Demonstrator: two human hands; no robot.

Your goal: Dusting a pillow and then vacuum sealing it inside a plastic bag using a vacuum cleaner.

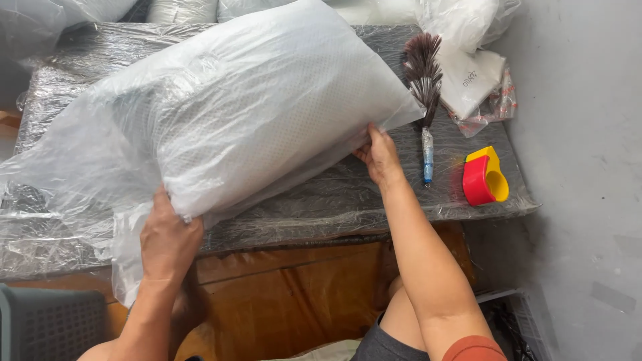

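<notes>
While gripped: pillow [247, 113] between fingers [366, 155]

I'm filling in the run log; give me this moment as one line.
left hand: grips pillow corner | right hand: holds pillow edge | beside: feather duster, tape dispenser

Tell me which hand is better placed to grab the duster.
Right. The right hand grips the pillow edge just beside the duster handle; the left hand holds the pillow's near corner, far across the table.
</notes>
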